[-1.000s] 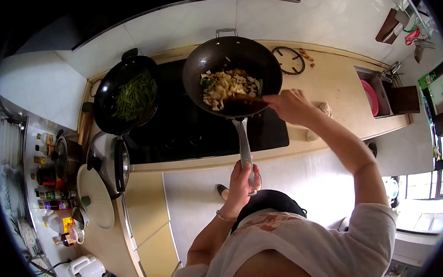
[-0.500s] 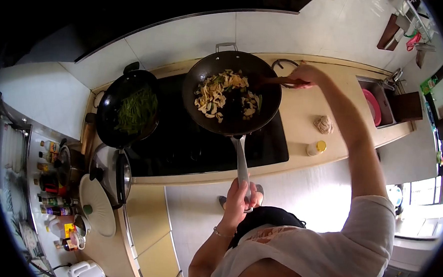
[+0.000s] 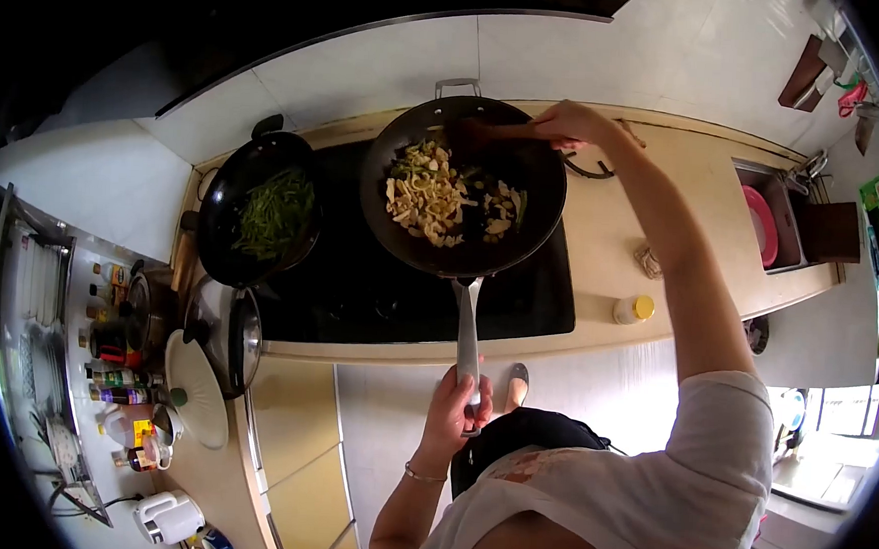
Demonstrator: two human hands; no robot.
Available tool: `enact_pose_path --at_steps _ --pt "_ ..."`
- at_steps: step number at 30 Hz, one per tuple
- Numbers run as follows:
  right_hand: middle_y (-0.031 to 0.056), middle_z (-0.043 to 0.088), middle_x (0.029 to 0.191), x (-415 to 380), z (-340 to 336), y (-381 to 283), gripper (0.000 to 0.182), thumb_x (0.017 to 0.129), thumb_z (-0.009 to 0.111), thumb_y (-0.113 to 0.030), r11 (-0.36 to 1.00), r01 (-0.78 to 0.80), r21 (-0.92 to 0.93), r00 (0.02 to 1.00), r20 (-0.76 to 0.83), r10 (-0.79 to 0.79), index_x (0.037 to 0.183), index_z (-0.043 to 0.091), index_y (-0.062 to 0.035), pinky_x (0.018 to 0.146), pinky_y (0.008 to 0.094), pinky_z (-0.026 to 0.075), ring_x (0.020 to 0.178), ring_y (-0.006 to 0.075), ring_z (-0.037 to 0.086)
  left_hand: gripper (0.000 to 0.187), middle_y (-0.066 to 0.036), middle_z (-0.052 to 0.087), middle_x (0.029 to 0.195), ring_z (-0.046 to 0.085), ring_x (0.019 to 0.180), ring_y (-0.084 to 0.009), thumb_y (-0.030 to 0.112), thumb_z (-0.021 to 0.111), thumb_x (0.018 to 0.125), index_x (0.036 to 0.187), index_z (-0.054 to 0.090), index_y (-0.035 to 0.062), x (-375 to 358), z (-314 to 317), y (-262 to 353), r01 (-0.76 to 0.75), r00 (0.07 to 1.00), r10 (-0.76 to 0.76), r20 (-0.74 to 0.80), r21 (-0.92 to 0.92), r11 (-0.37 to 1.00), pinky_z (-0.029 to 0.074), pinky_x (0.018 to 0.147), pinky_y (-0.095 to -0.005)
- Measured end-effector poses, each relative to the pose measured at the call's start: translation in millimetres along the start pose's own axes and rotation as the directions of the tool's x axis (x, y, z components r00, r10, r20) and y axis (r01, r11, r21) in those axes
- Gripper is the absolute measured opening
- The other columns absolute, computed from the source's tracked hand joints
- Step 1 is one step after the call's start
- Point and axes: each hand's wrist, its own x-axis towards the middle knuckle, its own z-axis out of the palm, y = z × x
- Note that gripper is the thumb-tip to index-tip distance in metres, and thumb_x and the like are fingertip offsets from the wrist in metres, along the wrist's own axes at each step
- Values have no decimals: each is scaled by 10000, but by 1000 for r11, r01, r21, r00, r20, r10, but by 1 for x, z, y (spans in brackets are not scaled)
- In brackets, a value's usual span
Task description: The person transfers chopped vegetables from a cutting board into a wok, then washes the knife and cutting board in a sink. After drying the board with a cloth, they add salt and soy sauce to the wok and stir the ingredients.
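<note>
My left hand [image 3: 457,407] is wrapped round the grey metal handle [image 3: 467,336] of a dark wok [image 3: 535,195] on the cooktop. Inside the wok lie pale sliced pieces mixed with green bits [image 3: 427,192], with a smaller clump [image 3: 503,210] to the right. Over the wok's far right rim, my right hand [image 3: 572,125] grips a brown wooden spatula [image 3: 512,131]. The spatula's dark end is at the far side of the wok, beside the food, its exact edge hard to make out.
Left of the wok, a second black pan [image 3: 224,248] holds green vegetable strips [image 3: 276,213]. A glass lid [image 3: 243,339], a white lid [image 3: 195,391] and several bottles stand farther left. A yellow-capped jar [image 3: 634,310] is on the right counter, before the sink [image 3: 786,255].
My right hand has moved left with the spatula, whose end now lies farther left along the wok's far side. My left hand keeps hold of the handle. The camera view has shifted slightly.
</note>
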Motion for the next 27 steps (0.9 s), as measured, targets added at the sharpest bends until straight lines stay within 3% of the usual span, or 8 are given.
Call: enact_pose_path --at_steps 5,7,8,14,18,22,24,27 --pt "47 554 618 0 54 -36 303 781 528 -172 963 242 -122 963 155 -222 1080 570 -202 415 226 385 494 90 502 320 -54 498 756 451 483 -107 245 424 879 1137 374 63 -1 -1 -1 -9 1000 9 10 39 999 348 405 -190" --pt "110 589 714 -18 81 -26 317 758 546 -172 680 593 -430 771 60 -634 1061 580 -263 576 335 437 649 208 563 324 -55 498 756 453 484 -110 250 429 877 1136 377 62 0 -2 -2 -16 1000 14 27 50 999 349 404 -192" --pt "126 573 716 -53 85 -41 320 755 551 -192 750 431 -502 883 63 -465 1051 577 -309 670 390 415 705 276 541 328 -55 498 756 454 486 -113 255 434 875 1135 380 61 0 -3 -1 -26 999 24 47 59 998 350 404 -194" --pt "76 583 737 -177 68 -50 222 782 529 -227 702 203 -682 921 -110 -374 978 622 -273 694 358 406 751 243 549 323 -66 506 746 457 495 -112 257 428 881 1139 420 63 2 -4 -2 -52 996 49 68 46 998 364 417 -197" --pt "80 578 685 -207 73 -57 242 778 537 -196 680 144 -718 978 -1 -209 997 613 -265 659 329 398 715 227 545 314 -47 513 827 458 526 -115 227 419 888 1158 394 70 1 -6 0 -33 996 29 82 53 998 366 437 -212" --pt "68 609 703 -171 95 -48 199 775 531 -191 667 87 -740 928 -182 -324 936 639 -232 640 339 429 674 245 564 315 -53 509 783 452 505 -110 267 431 879 1123 421 68 4 -6 -2 -53 994 48 95 50 997 350 421 -193" --pt "38 622 849 -176 83 -65 209 774 526 -209 702 -17 -712 968 -187 -166 954 630 -226 714 342 426 823 220 570 313 -52 509 769 454 510 -109 271 433 879 1118 421 70 4 -6 0 -55 994 48 98 67 996 349 422 -194" --pt "65 588 658 -193 59 -57 211 739 561 -132 629 61 -775 932 -181 -314 910 649 -219 584 344 411 653 232 560 316 -50 505 754 457 512 -109 277 442 875 1112 423 69 5 -8 -3 -61 995 56 83 58 996 350 423 -195"
